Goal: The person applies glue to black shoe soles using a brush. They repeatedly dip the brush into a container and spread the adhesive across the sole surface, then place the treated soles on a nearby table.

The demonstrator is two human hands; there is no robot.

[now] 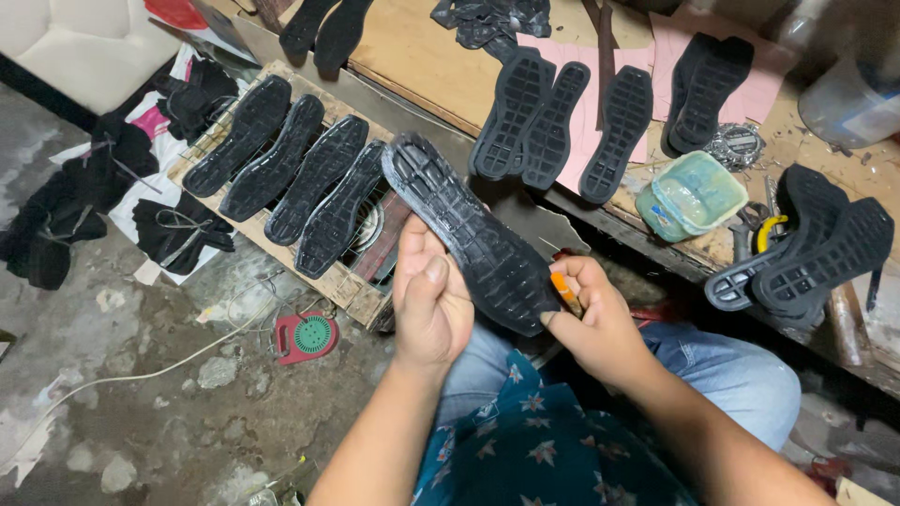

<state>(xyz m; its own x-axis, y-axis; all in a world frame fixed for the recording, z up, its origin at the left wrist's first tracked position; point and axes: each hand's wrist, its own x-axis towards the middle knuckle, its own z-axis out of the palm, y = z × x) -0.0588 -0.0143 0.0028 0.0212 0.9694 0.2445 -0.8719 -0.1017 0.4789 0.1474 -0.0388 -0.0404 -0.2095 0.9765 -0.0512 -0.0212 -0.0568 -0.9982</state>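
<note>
A black rubber shoe sole [464,230] is held up over my lap, its glossy inner side facing me. My left hand [429,302] grips it from below, thumb pressed along its edge. My right hand [591,319] pinches a small orange-handled brush [565,292] at the sole's heel end; the bristles are hidden behind the sole.
Several black soles [291,173] lie in a row on a wooden rack at left. More soles [562,117] rest on pink paper on the workbench, others [816,248] at right. A green tub [694,192], a red round device [307,335] on the floor and black shoe uppers [178,230] are nearby.
</note>
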